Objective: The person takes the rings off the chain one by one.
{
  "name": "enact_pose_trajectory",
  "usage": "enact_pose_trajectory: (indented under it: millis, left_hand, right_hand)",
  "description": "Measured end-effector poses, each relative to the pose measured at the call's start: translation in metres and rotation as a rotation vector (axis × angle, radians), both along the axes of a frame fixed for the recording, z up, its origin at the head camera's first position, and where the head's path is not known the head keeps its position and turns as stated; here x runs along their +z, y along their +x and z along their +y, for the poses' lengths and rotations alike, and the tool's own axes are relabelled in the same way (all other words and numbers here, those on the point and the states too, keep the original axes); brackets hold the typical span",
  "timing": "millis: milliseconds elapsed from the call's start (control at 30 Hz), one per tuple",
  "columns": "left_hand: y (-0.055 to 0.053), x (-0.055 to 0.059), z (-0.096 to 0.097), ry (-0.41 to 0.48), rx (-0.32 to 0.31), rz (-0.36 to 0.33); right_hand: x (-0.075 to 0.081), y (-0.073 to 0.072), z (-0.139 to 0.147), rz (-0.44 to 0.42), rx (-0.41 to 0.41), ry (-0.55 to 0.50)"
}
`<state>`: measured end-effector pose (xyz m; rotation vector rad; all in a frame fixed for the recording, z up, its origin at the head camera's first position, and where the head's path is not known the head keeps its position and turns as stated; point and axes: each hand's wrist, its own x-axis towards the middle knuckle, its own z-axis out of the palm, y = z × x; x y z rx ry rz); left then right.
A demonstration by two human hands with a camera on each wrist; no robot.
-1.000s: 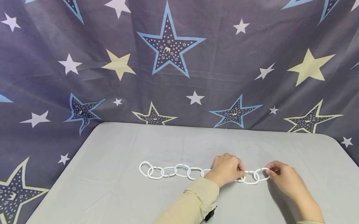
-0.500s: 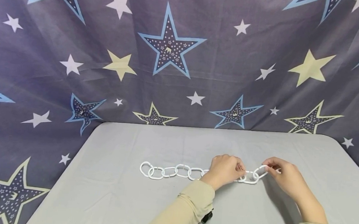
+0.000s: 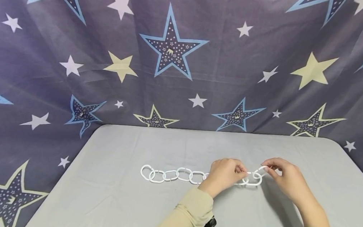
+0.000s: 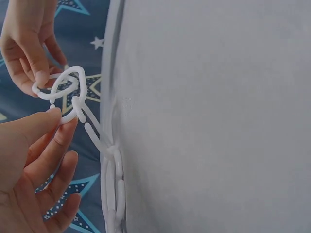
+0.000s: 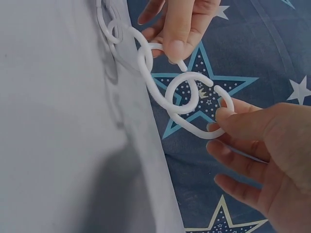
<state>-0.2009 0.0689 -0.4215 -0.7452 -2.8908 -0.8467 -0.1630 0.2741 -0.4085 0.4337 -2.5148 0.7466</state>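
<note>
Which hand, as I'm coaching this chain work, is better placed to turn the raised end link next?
Probably the right hand: it pinches that end link close to its gap, while the left hand holds the neighbouring link and could steady it.

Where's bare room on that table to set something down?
Bare: the gray table left of the white chain, and the strip between chain and star-print backdrop. Crowded: the chain's right end, where left hand and right hand pinch it.

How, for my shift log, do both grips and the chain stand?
Left grip: pinching a link. Right grip: pinching end link. White chain: mostly lying on table. No obstruction visible.
</note>
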Motion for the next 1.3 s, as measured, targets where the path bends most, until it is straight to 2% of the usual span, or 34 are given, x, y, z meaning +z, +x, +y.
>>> enact_pose_trajectory:
  millis: [167, 367, 633, 933, 1300]
  left_hand:
    - [0.001, 0.0, -0.006, 0.06, 0.01, -0.022]
    - [0.003, 0.0, -0.015, 0.092, 0.016, -0.031]
    - [0.006, -0.001, -0.023, 0.101, 0.017, -0.044]
    - [0.007, -0.001, -0.027, 0.127, 0.01, -0.059]
    - [0.008, -0.001, -0.028, 0.125, -0.004, -0.039]
  right_hand:
    - [0.001, 0.001, -0.007, 0.041, 0.018, 0.006]
    - [0.001, 0.001, -0.014, 0.078, 0.047, 0.009]
    - [0.003, 0.0, -0.022, 0.113, 0.078, 0.01]
    - [0.007, 0.002, -0.026, 0.116, 0.081, 0.019]
    - [0.008, 0.002, -0.028, 0.128, 0.091, 0.025]
